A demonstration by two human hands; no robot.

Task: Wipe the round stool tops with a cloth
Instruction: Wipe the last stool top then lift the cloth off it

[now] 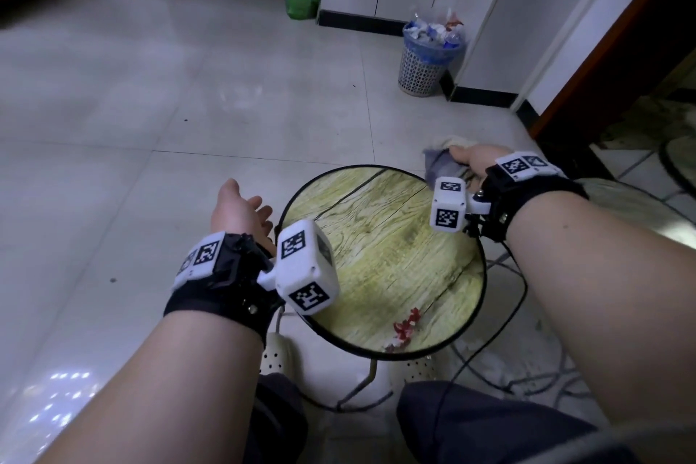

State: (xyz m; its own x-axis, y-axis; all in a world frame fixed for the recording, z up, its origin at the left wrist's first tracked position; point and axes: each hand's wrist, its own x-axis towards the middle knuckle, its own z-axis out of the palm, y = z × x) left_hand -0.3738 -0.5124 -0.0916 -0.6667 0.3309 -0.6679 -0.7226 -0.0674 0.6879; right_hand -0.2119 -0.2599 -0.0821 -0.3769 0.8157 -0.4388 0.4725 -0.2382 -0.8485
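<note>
Stool (380, 249) stands in the lower middle of the view, its round yellow-green wood-grain top ringed by a thin black rim. The near rim sits just above the person's knees; the far rim meets bare floor (150, 117). Pale floor tiles stretch wide to the left of the stool and beyond it, as far as the wall. To the right, the edge of a second stool (636, 200) lies just behind the right forearm. Thin black cables (501, 316) loop on the floor at the stool's right side, close to its legs. Small red bits (405, 326) lie on the top near its front edge.

Left hand (241, 211) hovers just off the stool's left rim, palm turned inward, fingers straight and loosely together, gripping nothing. A black wrist strap carries white marker cubes, one of which overhangs the left part of the top.

Right hand (472, 162) reaches over the far right rim, back of the hand up, fingers curled round a grey cloth (438, 162). The cloth bunches at the rim's edge; whether it touches the top cannot be told.

Bin (429, 56), full of rubbish, stands by the far wall, well apart from the stool. A green bag (303, 0) sits further left by the wall.
</note>
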